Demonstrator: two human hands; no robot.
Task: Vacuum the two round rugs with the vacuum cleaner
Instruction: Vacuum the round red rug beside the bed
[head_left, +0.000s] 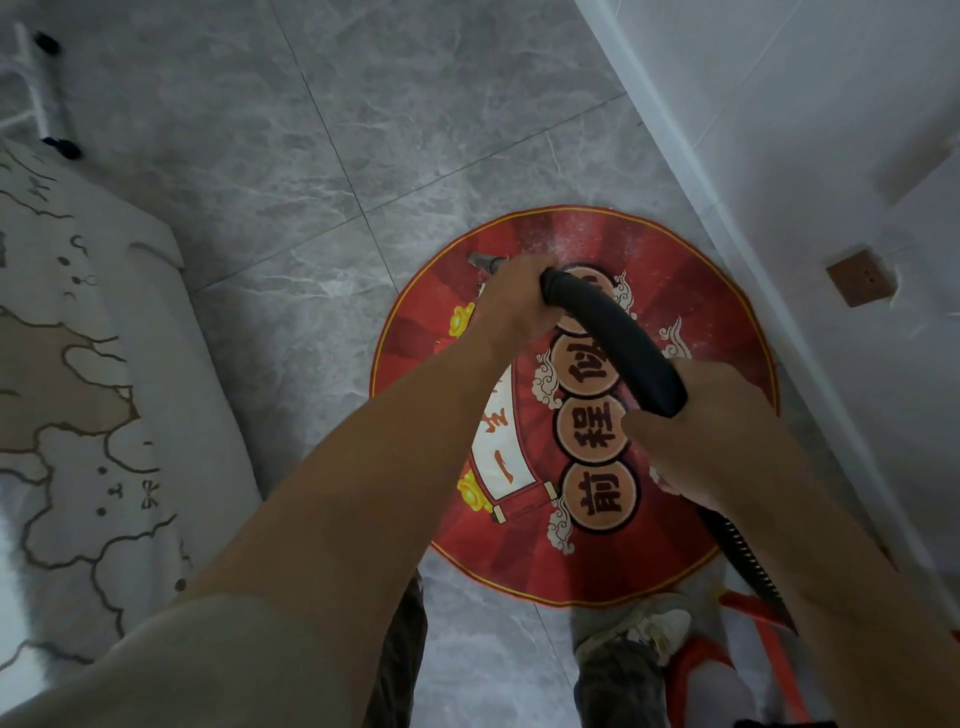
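The round rug (696, 291) was red with a yellow rim, white clouds and brown circles with black letters. The vacuum handle (618, 343) was black. The floor tiles (249, 171) were marbled grey. The bed cover (78, 374) was white with brown wavy lines.

Rug (649, 564) on floor (311, 156), bed (78, 364) left (wall (831, 130) right)

Home interior, likely a bedroom. Underfoot: grey marble-look floor tiles (363, 130). Left: bed (78, 389) with white-and-tan patterned cover. Right: white wall (779, 104) with skirting, brown socket plate (860, 277) low in it. On the tiles: round red rug (675, 270) with printed characters.
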